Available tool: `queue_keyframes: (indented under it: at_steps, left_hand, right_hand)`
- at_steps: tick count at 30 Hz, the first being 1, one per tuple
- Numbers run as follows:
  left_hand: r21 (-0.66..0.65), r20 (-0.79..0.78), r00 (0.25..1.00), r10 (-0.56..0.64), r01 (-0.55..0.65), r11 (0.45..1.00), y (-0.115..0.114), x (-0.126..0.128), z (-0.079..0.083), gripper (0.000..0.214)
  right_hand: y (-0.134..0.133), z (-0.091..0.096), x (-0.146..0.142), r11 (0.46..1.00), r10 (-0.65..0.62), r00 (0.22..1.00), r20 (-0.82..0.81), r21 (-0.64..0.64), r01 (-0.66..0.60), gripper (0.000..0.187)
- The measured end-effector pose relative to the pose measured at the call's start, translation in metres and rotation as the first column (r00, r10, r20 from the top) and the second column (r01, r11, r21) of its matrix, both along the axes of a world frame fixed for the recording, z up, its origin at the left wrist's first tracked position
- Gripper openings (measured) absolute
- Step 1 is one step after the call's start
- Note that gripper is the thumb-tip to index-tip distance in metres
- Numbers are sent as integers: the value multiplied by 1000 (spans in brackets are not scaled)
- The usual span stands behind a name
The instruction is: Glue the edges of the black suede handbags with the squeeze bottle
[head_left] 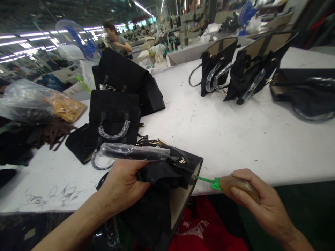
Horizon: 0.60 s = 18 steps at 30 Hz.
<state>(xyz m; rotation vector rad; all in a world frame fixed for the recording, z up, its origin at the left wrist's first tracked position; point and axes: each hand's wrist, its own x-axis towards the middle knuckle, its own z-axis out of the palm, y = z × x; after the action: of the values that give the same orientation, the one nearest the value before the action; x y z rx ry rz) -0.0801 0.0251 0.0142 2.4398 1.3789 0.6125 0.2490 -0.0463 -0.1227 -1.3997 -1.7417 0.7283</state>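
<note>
My left hand (125, 183) is closed on a black handbag (154, 216), gripping its dark cloth below a plastic-wrapped handle (133, 152). The bag is tilted at the table's front edge, and its beige inner board shows on the right. Gold-coloured metal fittings lie along its top. In my right hand (259, 202) is a squeeze bottle (238, 188) of brownish liquid, with my fingers wrapped round it. Its thin green nozzle (205, 179) points left, and the tip is at the bag's upper edge corner. Whether the tip touches the bag I cannot tell.
Black handbags (113, 111) are piled left of centre on the white table (230, 136). Several more bags (246, 73) stand at the right. Cut threads (57, 197) lie at front left, a clear plastic bag (28, 101) farther back. Beyond the table sits a person (117, 42).
</note>
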Motion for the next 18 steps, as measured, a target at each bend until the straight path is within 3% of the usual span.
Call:
queue_keyframes:
  at_steps: [3, 8, 12, 15, 18]
  left_hand:
    - [20, 23, 999, -23, 23, 1000, -4, 0, -1, 29]
    - [-7, 54, 997, -55, 56, 998, -15, -5, -3, 28]
    - [-25, 58, 996, -67, 68, 997, -23, -12, -8, 16]
    - [-33, 68, 996, -52, 55, 998, -28, -15, -10, 14]
    - [-63, 96, 995, -14, 20, 998, -31, -15, -9, 12]
  right_hand:
    - [-4, 8, -6, 996, 86, 996, 2, 4, -86, 15]
    - [-6, 10, -11, 998, -17, 999, 38, 58, 15, 13]
    - [-7, 11, -14, 996, 75, 996, 49, 35, -76, 12]
    - [-8, 12, -16, 997, 5, 998, 64, 82, -11, 13]
    - [-9, 12, -16, 998, 56, 998, 41, 35, -57, 14]
